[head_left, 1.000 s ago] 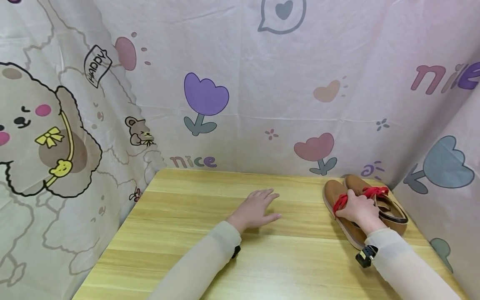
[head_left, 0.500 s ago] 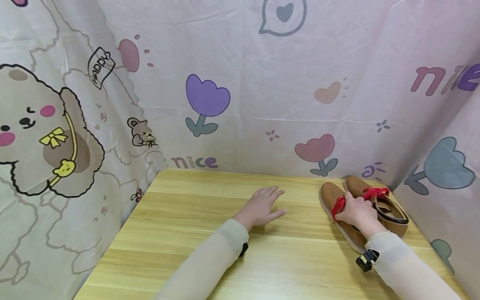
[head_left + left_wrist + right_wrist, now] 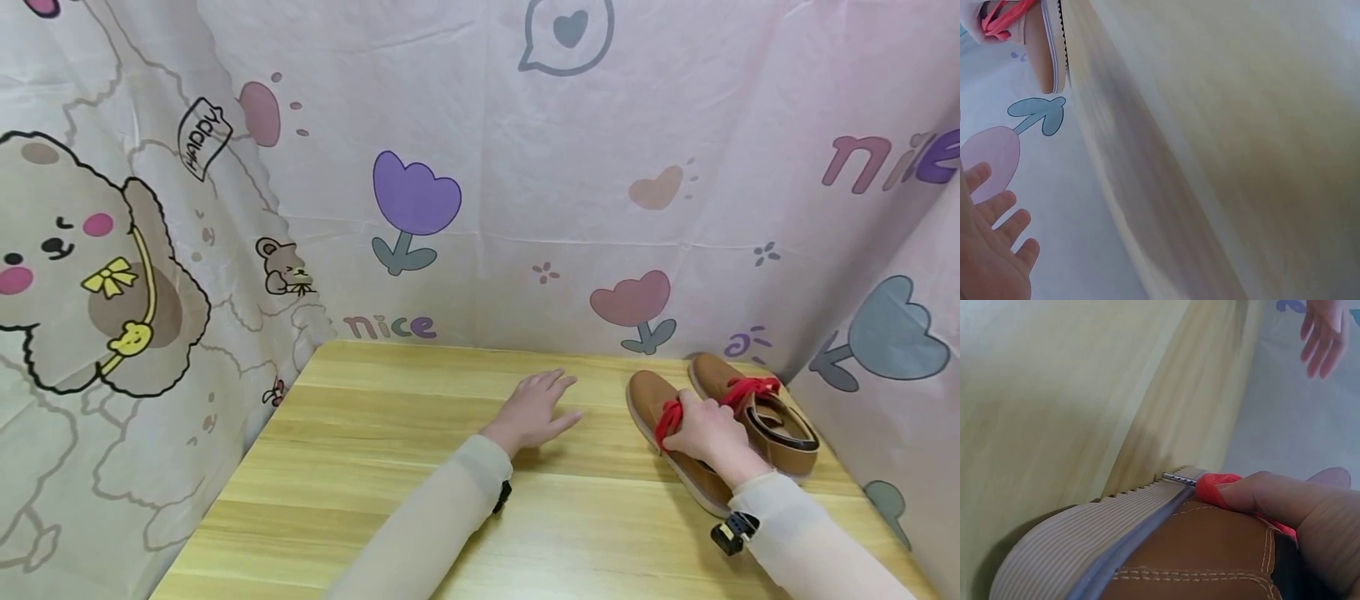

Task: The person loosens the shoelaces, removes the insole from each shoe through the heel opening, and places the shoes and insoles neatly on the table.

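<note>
A brown shoe [image 3: 649, 392] with red laces [image 3: 668, 424] and a pale ridged sole [image 3: 1079, 547] stands at the right of the table. My right hand [image 3: 708, 435] grips it over the laced middle, the thumb pressing the laces on its near side. Part of the opening is hidden under that hand. Just right of it rests the matching brown shoe [image 3: 791, 457], its laces tied too. Left of the pair, my left hand [image 3: 531, 412] is held over the table with fingers spread, holding nothing; the left wrist view shows those fingers apart from the gripped shoe.
The wooden table [image 3: 360, 450] stretches out to the left of the shoes. A printed cloth [image 3: 487, 167] hangs along its back edge and both sides. The second shoe lies close to the right-hand cloth [image 3: 885, 417].
My right hand has drawn the gripped shoe a little left and nearer, widening the gap to the other shoe. My left hand has shifted right toward it, fingers still spread.
</note>
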`<action>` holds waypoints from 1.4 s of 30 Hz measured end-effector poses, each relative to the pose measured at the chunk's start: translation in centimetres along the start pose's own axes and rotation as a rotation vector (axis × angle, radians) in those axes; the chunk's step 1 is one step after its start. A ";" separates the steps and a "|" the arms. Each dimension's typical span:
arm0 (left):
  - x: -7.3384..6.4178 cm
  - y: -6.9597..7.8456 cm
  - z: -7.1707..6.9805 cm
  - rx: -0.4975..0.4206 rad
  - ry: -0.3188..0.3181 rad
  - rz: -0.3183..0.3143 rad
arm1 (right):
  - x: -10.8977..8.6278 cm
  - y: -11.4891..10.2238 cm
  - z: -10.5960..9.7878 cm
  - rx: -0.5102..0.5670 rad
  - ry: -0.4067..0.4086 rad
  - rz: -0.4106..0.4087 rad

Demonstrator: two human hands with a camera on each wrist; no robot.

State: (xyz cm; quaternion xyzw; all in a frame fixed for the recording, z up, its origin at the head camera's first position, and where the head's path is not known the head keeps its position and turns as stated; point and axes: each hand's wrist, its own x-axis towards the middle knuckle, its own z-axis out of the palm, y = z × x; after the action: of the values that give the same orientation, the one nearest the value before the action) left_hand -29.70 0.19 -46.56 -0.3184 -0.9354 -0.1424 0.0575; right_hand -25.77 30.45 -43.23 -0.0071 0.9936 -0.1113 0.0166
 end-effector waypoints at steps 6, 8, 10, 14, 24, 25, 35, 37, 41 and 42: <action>0.9 0.3 0.8 0.002 0.005 -0.011 | -0.4 -0.7 0.3 -0.023 0.004 -0.033; 1.2 0.5 1.0 0.000 0.008 -0.012 | -0.6 -1.0 0.4 -0.025 0.018 -0.048; 1.4 0.7 1.1 -0.009 0.012 -0.017 | -0.7 -1.2 0.5 -0.028 0.035 -0.066; 2.0 1.2 1.4 -0.017 0.012 -0.040 | -1.0 -1.7 0.6 -0.022 0.039 -0.087; 2.9 2.0 2.6 -0.017 0.012 -0.079 | -1.8 -2.9 0.7 -0.058 0.048 -0.108; 2.9 2.0 2.7 -0.017 0.010 -0.082 | -1.9 -3.0 0.6 -0.061 0.046 -0.111; 3.3 2.8 3.0 0.018 -0.026 -0.121 | -2.4 -3.8 0.9 -0.073 0.063 -0.156; 3.4 3.0 3.0 0.030 -0.030 -0.119 | -2.5 -4.0 1.1 -0.073 0.064 -0.166; 3.5 3.2 3.3 0.032 -0.036 -0.116 | -2.6 -4.2 1.3 -0.073 0.064 -0.180; 3.6 3.3 3.3 0.029 -0.037 -0.117 | -2.7 -4.3 1.3 -0.074 0.066 -0.186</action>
State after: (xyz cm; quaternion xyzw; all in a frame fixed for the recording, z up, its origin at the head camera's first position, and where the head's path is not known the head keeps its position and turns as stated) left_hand -30.57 5.75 -48.29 -0.2650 -0.9553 -0.1259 0.0366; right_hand -23.01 26.05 -43.45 -0.0962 0.9921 -0.0760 -0.0266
